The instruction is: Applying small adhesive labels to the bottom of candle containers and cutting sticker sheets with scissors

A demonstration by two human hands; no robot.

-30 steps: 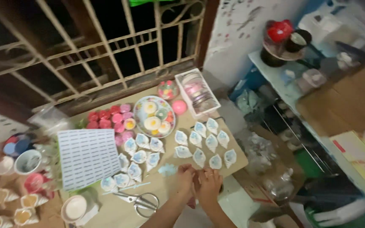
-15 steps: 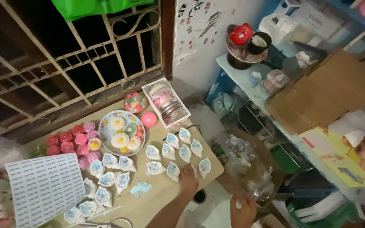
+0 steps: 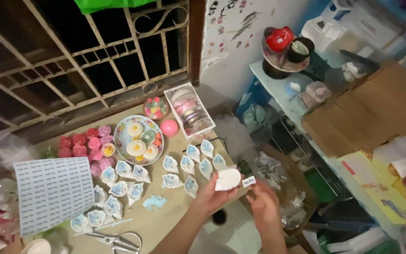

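Holding a white shell and a small sticker

Gripping a white shell-shaped piece, the left hand lifts it above the table edge. The right hand pinches a small white sticker just beside it. Painted shells lie in rows below, near a flowered plate and scissors.
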